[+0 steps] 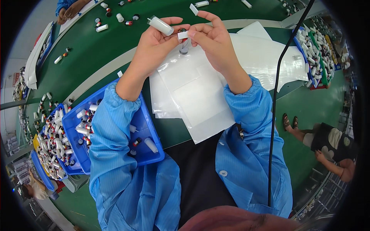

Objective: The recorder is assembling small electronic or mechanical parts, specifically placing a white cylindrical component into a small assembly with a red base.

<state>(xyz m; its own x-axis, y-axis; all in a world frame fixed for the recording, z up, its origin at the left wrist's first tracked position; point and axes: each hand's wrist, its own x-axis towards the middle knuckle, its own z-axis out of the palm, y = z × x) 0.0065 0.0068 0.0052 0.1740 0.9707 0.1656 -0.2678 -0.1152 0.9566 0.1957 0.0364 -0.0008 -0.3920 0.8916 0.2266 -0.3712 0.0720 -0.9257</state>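
Note:
My left hand (152, 48) is closed round a white cylinder (161, 25) with a clear cap-like end, tilted between the fingers. Its thumb and fingertip meet at a small white rectangular piece (182, 35). My right hand (214, 42) pinches the other end of that piece between thumb and finger. A second white strip (194, 9) sticks up at the tip of a raised right finger. Thin red and dark wires run below the pinched piece to a round grey disc (184, 50), just over the plastic sheets. What lies behind the fingertips is partly hidden.
Flat translucent plastic bags (204, 102) cover the table before me. Blue bins (152, 127) with white cylinders and red-black parts stand at left; another loaded bin (314, 57) is far right. A black cable (278, 77) crosses at right. Co-worker's hands (69, 13) are top left.

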